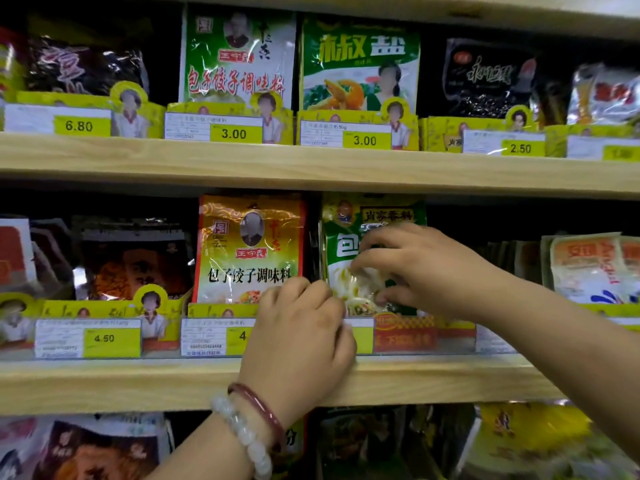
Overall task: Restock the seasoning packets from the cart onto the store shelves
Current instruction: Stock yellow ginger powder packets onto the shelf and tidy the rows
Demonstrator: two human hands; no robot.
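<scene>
Your one head camera sits close to the pale wooden store shelves [311, 168], facing them nearly square-on and tilted slightly down. The middle shelf fills the frame's centre; your forearms enter from the near bottom edge.

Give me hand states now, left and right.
Left hand: fingers curled at the green seasoning packet's lower left edge; grip cannot be told.
Right hand: pinches the same packet's front.
</scene>
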